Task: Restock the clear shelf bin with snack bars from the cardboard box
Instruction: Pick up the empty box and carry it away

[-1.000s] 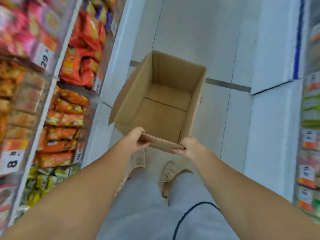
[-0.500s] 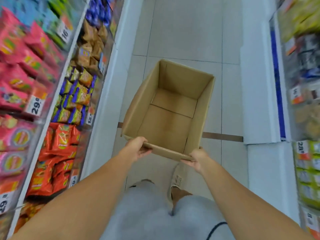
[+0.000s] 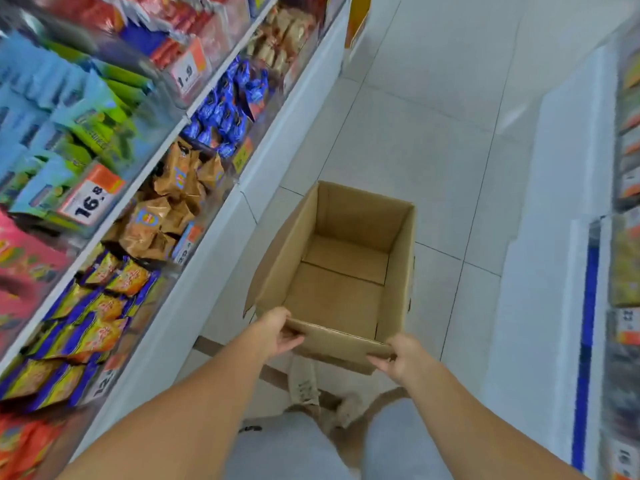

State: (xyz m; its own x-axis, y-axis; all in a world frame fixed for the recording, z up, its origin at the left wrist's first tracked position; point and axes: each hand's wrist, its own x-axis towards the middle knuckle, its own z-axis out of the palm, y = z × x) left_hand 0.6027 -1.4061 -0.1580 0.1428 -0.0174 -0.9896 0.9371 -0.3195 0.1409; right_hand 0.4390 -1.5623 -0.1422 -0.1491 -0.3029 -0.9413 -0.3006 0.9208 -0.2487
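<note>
I carry an open brown cardboard box (image 3: 346,296) in front of me above the aisle floor. Its inside is bare, with no snack bars showing. My left hand (image 3: 277,329) grips the near edge of the box at its left corner. My right hand (image 3: 398,356) grips the same near edge at the right corner. Clear shelf bins (image 3: 204,188) full of wrapped snacks line the shelving on my left, with orange price tags on their fronts.
White shelving (image 3: 284,140) with snack bins runs along the left of the aisle. Another shelf unit (image 3: 588,271) with a blue strip stands on the right. A white tiled floor (image 3: 433,116) stretches ahead between them. My legs and shoes show below the box.
I have walked forward along the aisle with the box. The orange and pink snack bins slid back on the left and blue, gold and green ones came into view. Both hands keep their grip.
</note>
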